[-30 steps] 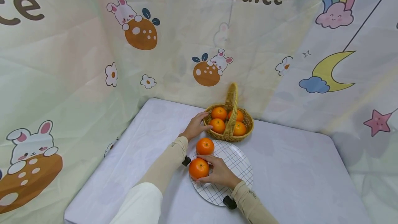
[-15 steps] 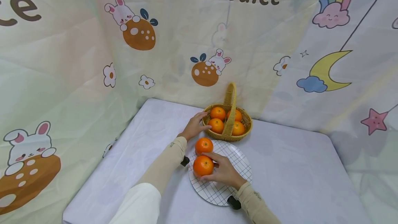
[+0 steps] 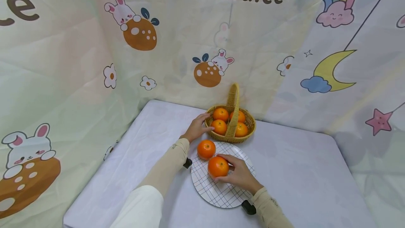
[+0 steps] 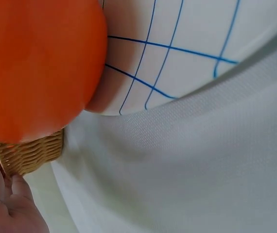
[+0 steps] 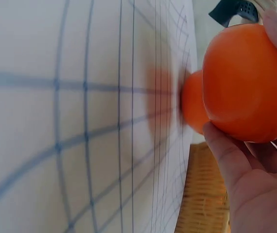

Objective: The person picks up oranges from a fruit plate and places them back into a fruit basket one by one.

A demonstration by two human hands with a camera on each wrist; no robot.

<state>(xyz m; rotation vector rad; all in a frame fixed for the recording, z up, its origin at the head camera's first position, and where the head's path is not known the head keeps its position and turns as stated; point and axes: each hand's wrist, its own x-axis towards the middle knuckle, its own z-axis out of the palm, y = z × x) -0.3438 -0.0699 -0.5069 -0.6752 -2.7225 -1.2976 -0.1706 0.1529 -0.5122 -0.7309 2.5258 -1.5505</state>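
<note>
My right hand (image 3: pixel 241 176) holds an orange (image 3: pixel 218 166) between thumb and fingers over the round white plate (image 3: pixel 202 191) with grid lines. In the right wrist view, the held orange (image 5: pixel 248 82) shows a gap between it and the plate. A second orange (image 3: pixel 206 149) sits on the plate's far left part. Behind the plate stands a wicker basket (image 3: pixel 250 133) with an upright handle and several oranges (image 3: pixel 220 114) inside. My left hand (image 3: pixel 196 128) grips the basket's left rim. In the left wrist view, its fingers meet the wicker wall (image 4: pixel 36 153).
A white cloth covers the table (image 3: pixel 294 171). Printed fabric walls (image 3: pixel 177 27) rise behind it and at both sides, with the basket close to the back one. Black wrist cameras (image 3: pixel 249 207) are worn on both wrists.
My right hand has lifted the orange from the plate's left edge and carried it right, toward the plate's middle. The left hand stays at the basket. The head view shifts slightly.
</note>
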